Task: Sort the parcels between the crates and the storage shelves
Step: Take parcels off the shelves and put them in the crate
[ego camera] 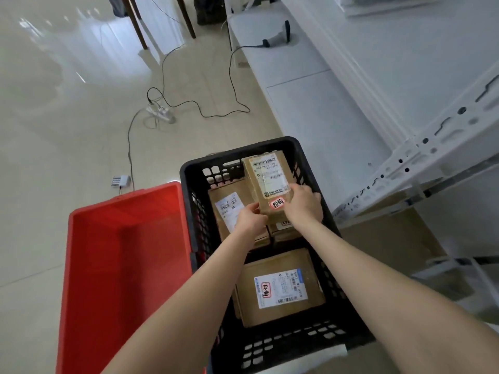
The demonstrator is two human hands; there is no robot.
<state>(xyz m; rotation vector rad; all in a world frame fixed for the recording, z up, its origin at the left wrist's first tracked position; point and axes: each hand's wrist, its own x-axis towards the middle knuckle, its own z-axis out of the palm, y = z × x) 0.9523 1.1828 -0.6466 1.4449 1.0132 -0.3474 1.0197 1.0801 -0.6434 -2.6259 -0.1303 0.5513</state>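
Head view: a black crate (186,168) stands on the floor, just beside a red crate (121,265) on its left and the white storage shelves (337,109) on its right. The black crate holds several brown cardboard parcels, including a flat parcel (280,287) at its near end and a labelled parcel (225,205) at its far left. The held parcel (266,174) sits at the far right, above the others. The left hand (249,218) pinches its near left corner and the right hand (305,202) grips its near right edge. It bears a white barcode label and a red-and-white sticker.
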